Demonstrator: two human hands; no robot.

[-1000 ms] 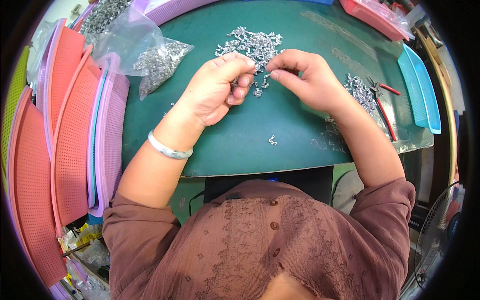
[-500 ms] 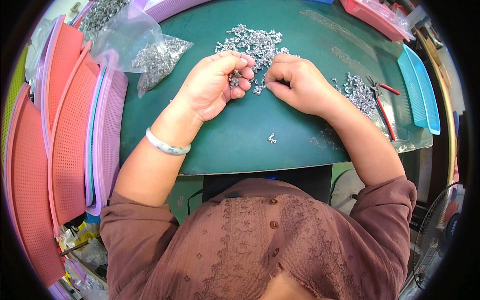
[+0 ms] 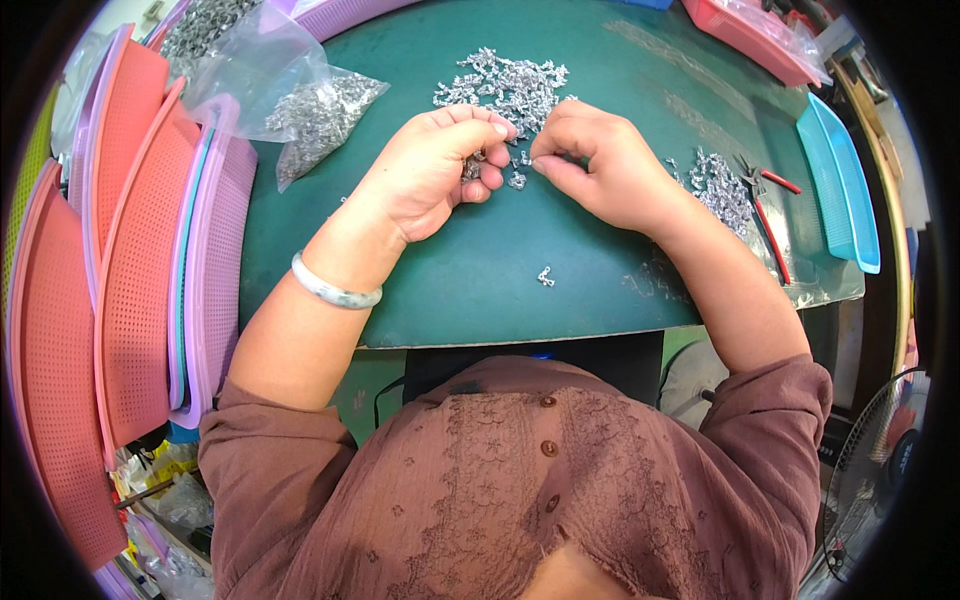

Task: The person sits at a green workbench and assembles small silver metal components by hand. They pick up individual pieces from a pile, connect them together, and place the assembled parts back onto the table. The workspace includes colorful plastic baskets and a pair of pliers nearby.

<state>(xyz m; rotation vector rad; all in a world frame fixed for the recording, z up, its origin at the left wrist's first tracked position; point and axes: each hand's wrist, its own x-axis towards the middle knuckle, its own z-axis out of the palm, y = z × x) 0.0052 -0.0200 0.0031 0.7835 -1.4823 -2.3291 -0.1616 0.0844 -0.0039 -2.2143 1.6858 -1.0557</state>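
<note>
The left hand [image 3: 440, 170] is curled, with some small metal bits [image 3: 472, 166] tucked in its bent fingers. The right hand [image 3: 602, 165] is just across from it, thumb and finger tips close together. I cannot tell if they pinch a bit. A few loose bits [image 3: 517, 181] lie in the gap between the hands, a tiny way left of the right finger tips, so the right hand looks nearer. They are too small to tell which way their long side points. The big pile [image 3: 520, 85] is just past both hands, on the far side. One lone bit [image 3: 545, 276] sits on the near side. A small pile [image 3: 722, 195] is off right, beside red-handled pliers [image 3: 771, 237].
</note>
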